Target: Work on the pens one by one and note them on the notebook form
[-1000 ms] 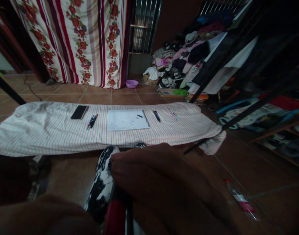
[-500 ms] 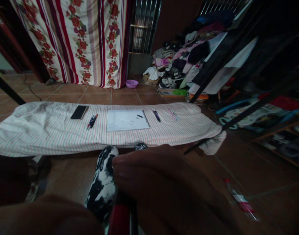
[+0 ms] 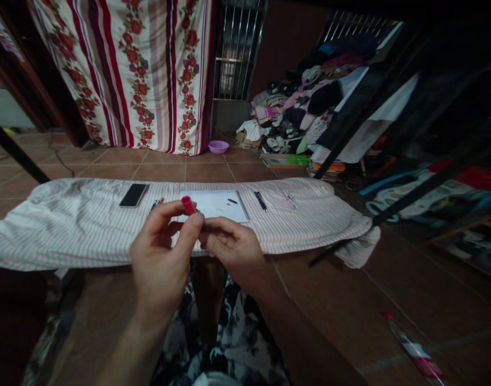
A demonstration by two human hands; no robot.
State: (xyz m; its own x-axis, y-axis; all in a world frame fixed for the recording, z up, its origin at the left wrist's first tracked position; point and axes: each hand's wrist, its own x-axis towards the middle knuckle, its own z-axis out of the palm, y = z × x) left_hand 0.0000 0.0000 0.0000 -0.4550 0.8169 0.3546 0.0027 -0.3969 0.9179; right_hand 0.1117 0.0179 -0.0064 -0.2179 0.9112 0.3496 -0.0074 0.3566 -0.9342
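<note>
My left hand [image 3: 167,244] is closed in a pinch around a small red tube-shaped piece [image 3: 188,205], whose round end points up and away from me. My right hand [image 3: 233,244] meets it from the right, fingertips pinched together near the lower end of the red piece; what they grip is hidden. Both hands are raised in front of a spiral notebook [image 3: 239,209], partly covering it. Small dark bits [image 3: 232,201] lie on the notebook's page. Left of it, some pens [image 3: 156,202] are mostly hidden behind my left hand.
A striped cloth [image 3: 88,230] covers the long bench. On it lie a phone [image 3: 133,195], dark pens [image 3: 260,201] and pink and light-coloured pens [image 3: 289,199]. A plastic bottle [image 3: 416,351] lies on the floor at right. Beyond are a purple basin [image 3: 218,147] and piled clothes [image 3: 297,102].
Both hands have moved from close below the camera to farther out over the bench's near edge, bringing the red piece with them. The view has shifted slightly.
</note>
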